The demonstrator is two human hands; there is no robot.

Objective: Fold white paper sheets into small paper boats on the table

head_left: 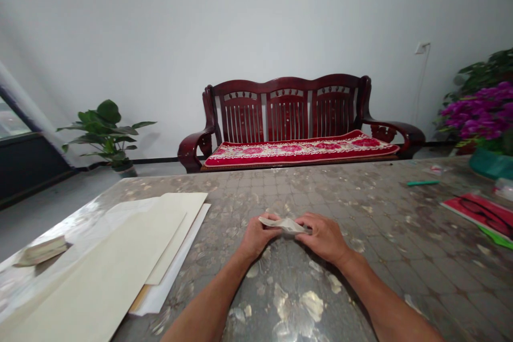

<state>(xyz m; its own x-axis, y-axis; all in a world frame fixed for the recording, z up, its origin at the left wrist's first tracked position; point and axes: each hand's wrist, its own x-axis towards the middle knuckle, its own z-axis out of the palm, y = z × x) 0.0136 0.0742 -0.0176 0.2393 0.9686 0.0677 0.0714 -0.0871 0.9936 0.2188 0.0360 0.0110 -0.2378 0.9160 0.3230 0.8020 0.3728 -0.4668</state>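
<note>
Pale folded paper [286,225], one: between left hand [258,236] and right hand [323,235], over the desk [276,192]; each grip closed, pinching one end, seemingly to steady it. Large sheets [120,248]: left of the grip.

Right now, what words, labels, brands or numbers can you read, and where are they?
None can be read.
Pale paper between left hand and right hand: no writing visible.
Red booklet: any print is too blurred.
Green pen: any marking is too small.
</note>
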